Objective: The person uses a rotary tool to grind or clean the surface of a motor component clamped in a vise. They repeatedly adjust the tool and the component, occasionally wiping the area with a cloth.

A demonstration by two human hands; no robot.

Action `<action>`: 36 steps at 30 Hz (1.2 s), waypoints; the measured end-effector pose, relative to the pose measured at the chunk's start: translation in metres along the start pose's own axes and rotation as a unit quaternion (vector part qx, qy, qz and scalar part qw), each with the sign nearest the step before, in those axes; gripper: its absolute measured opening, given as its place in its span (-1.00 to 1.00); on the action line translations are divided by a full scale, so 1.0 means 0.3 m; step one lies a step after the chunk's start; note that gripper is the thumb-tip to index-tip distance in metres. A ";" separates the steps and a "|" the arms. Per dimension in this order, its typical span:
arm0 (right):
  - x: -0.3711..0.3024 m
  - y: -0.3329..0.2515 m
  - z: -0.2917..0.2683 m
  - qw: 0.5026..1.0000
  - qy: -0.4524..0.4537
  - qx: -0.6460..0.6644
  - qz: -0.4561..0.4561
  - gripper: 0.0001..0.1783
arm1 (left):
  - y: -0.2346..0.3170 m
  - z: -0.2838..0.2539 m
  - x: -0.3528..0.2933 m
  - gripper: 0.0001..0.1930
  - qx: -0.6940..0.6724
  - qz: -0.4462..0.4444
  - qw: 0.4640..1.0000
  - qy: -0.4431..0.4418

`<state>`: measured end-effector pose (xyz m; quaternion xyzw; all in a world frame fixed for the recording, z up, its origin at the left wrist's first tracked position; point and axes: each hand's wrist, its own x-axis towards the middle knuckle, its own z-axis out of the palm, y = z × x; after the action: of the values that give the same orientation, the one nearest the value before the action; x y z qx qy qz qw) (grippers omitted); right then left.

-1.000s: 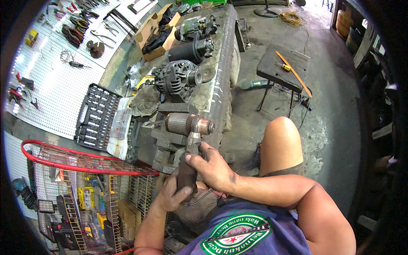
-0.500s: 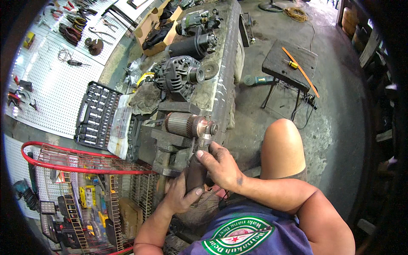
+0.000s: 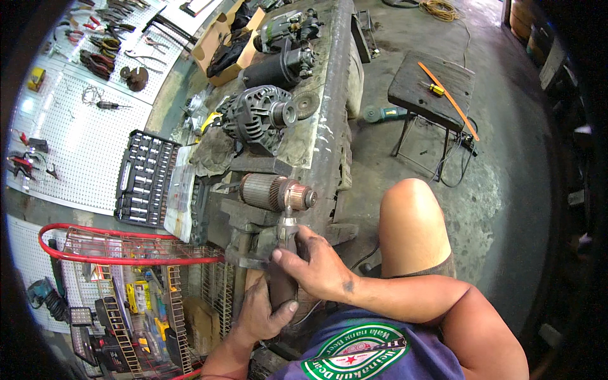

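Note:
A motor armature (image 3: 261, 191) with a copper commutator (image 3: 299, 197) lies across the bench vise (image 3: 244, 217), its copper end toward the right. Both my hands grip a dark cylindrical power tool with a metal nose, which looks like a die grinder (image 3: 282, 285). My left hand (image 3: 258, 315) wraps the rear of its body from below. Higher up, my right hand (image 3: 320, 266) closes round the front, the thumb lying along the body. The tool's thin tip meets the commutator near the windings; its exact contact is too small to make out.
An alternator (image 3: 256, 117), a cylindrical starter motor (image 3: 272, 68) and an open cardboard box (image 3: 218, 66) stand farther up the bench. A socket set (image 3: 147, 180) lies left, above a red-rimmed wire rack (image 3: 136, 256). A stool (image 3: 430, 88) holds a screwdriver and orange strip.
The tool's tip has shifted left along the commutator, toward the windings, and the tool stands more upright in view. Both hands keep their hold. The whole view has shifted slightly.

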<state>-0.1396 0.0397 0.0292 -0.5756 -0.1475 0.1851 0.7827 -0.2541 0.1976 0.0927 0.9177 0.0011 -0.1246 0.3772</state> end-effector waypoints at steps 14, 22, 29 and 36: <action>-0.013 0.017 -0.012 0.999 -0.026 0.008 0.032 -0.50 | -0.022 0.087 -0.025 -0.17 0.097 -0.034 0.993 0.057; 0.036 -0.020 -0.034 0.990 -0.116 0.022 0.074 -0.42 | -0.149 -0.131 0.045 -0.14 -0.304 -0.079 0.944 -0.098; 0.048 0.001 -0.044 0.992 -0.086 0.007 0.096 -0.33 | -0.266 -0.084 0.151 0.05 -0.438 -0.071 0.883 -0.156; 0.039 0.007 -0.060 0.992 -0.089 0.005 0.088 -0.34 | -0.278 -0.069 0.111 0.11 -0.519 -0.129 0.813 -0.231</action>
<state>-0.1215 0.0303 0.0220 -0.5638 -0.1647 0.3046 0.7499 -0.2250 0.2684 0.0414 0.5210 0.0965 -0.3614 0.7672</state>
